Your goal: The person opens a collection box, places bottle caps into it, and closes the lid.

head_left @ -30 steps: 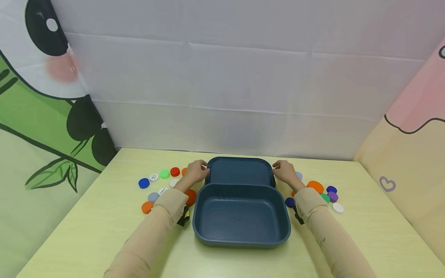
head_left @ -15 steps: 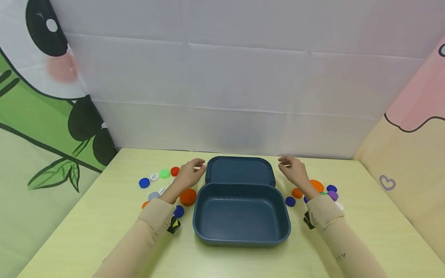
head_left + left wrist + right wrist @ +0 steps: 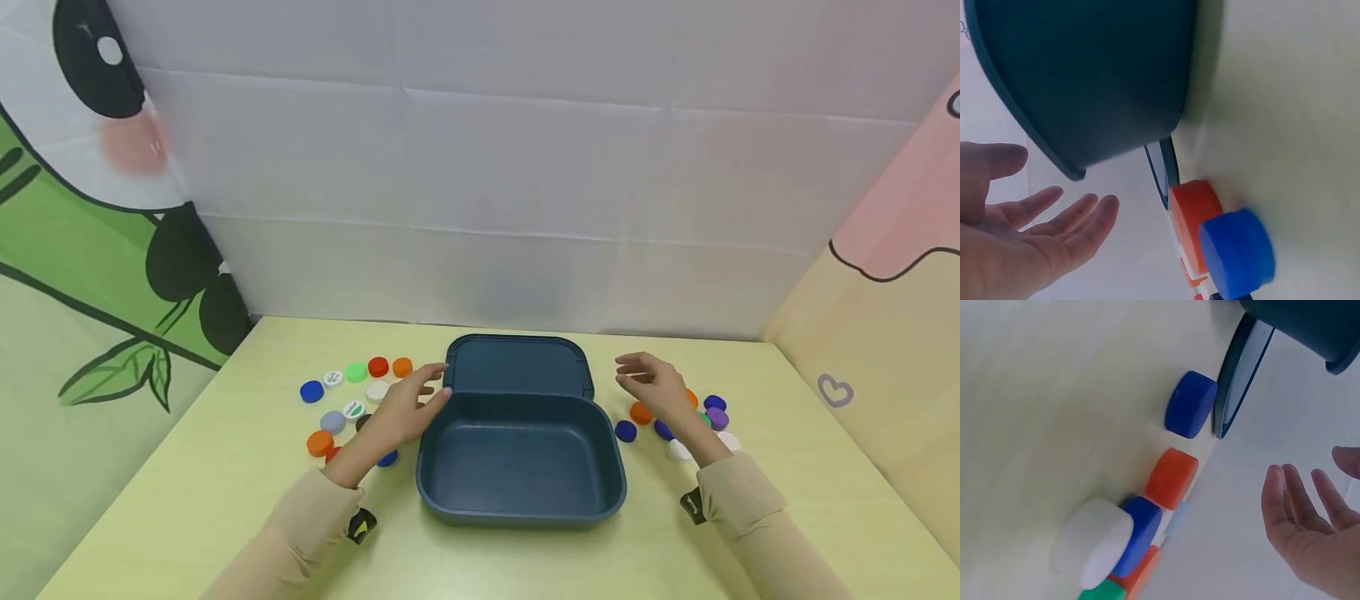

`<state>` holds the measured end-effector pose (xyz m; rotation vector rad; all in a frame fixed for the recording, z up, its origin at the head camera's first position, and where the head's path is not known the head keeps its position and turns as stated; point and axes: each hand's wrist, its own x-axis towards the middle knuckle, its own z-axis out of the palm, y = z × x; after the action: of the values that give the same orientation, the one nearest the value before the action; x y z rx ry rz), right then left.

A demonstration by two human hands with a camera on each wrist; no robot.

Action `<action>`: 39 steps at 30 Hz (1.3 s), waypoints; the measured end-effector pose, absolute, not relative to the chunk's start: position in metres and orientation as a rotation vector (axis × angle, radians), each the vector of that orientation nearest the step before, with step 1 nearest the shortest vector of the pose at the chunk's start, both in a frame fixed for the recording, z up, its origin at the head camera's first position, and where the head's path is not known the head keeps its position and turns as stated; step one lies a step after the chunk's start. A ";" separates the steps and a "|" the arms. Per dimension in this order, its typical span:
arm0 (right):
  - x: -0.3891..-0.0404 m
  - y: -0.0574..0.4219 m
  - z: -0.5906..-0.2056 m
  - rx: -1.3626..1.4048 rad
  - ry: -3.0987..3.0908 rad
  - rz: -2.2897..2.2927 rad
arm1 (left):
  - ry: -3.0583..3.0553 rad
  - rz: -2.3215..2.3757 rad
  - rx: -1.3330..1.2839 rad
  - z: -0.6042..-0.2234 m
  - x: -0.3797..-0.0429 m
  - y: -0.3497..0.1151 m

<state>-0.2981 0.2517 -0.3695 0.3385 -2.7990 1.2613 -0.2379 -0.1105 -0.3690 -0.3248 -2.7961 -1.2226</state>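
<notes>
A dark blue plastic box (image 3: 521,475) stands uncovered on the table, and its matching lid (image 3: 519,365) lies flat directly behind it. My left hand (image 3: 408,406) hovers by the box's back left corner, fingers spread and loosely bent. In the left wrist view, a gap shows between that hand (image 3: 1029,244) and the box wall (image 3: 1104,81). My right hand (image 3: 654,385) is above the table to the right of the lid, holding nothing. Its fingers (image 3: 1294,494) are relaxed in the right wrist view, with a dark blue bottle cap (image 3: 1191,404) and an orange cap (image 3: 1172,479) nearby.
Several bottle caps lie scattered left of the box, among them a blue cap (image 3: 312,391) and a green cap (image 3: 356,372). Another group on the right includes a purple cap (image 3: 717,418) and a white cap (image 3: 678,450). A pale cloth wall (image 3: 517,275) closes the back.
Both hands have left the lid's sides. The left has come nearer to the box's back left corner; the right has moved rightward. Box and lid have stayed put.
</notes>
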 end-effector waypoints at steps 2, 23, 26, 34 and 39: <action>-0.293 0.255 -0.372 0.349 -2.819 1.317 | -2.800 -1.199 -0.349 -0.371 -0.232 -0.110; -0.274 0.266 -0.391 0.398 -2.936 1.402 | -2.743 -1.033 -0.391 -0.387 -0.209 -0.103; -0.273 0.265 -0.392 0.418 -2.972 1.351 | -2.744 -1.005 -0.393 -0.389 -0.209 -0.102; -0.274 0.260 -0.396 0.404 -3.039 1.205 | -2.735 -0.975 -0.411 -0.391 -0.209 -0.103; -0.275 0.258 -0.397 0.406 -3.060 1.123 | -2.739 -0.980 -0.408 -0.391 -0.209 -0.103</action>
<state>-0.2746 0.2578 -0.3968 0.4064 -3.0595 1.1226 -0.2091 -0.1030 -0.3914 -0.4080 -2.7389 -0.9803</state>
